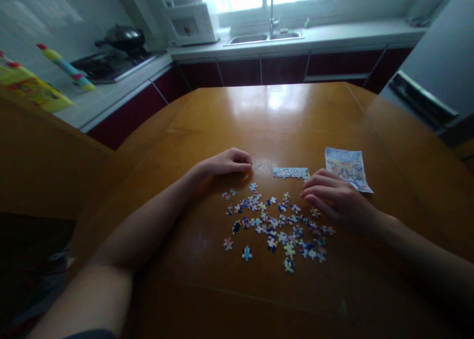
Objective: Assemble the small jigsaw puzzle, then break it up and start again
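My left hand [232, 161] rests on the table left of the joined puzzle strip, fingers curled into a loose fist with nothing visible in it. My right hand [331, 193] hovers by the strip's right end, its fingers loosely bent and slightly apart; no piece shows between them. The joined strip of jigsaw pieces [291, 172] is light blue with lettering, and a piece hangs below its right end near my fingertips. Many loose jigsaw pieces [273, 223] lie scattered between my forearms. Partly behind my right hand is a printed picture sheet [346, 164], creased and slightly curled.
The wooden table [229, 117] has a shiny, reflective top. Beyond it run a counter with a sink [248, 39] and faucet, a white microwave [190, 24] and a stove with a dark wok [124, 37]. Bottles stand at left; a grey appliance [437, 57] is at right.
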The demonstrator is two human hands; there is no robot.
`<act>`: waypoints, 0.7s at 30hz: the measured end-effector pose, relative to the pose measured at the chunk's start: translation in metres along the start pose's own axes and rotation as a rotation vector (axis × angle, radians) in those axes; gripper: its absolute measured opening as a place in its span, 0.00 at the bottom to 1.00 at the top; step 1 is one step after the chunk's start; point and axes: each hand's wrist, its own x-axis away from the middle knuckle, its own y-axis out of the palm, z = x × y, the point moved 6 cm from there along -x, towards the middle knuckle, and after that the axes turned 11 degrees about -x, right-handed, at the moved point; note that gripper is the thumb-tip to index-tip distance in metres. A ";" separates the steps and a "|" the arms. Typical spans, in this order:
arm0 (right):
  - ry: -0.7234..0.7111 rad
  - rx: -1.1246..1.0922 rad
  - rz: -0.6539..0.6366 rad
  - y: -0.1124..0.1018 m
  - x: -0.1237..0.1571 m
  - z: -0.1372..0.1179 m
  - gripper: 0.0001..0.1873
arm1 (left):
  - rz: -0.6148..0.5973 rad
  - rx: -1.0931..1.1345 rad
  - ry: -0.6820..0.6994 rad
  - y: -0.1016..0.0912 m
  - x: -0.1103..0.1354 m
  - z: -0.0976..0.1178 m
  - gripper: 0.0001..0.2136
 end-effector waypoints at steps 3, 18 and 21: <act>-0.014 0.017 0.012 -0.002 -0.001 -0.002 0.07 | -0.005 -0.015 -0.005 -0.001 0.000 0.002 0.13; 0.057 -0.020 -0.367 0.008 0.008 -0.015 0.06 | -0.018 -0.007 -0.036 0.000 0.001 0.001 0.13; 0.065 0.018 -0.336 0.007 0.008 -0.012 0.08 | -0.022 -0.006 -0.028 -0.001 0.001 0.001 0.13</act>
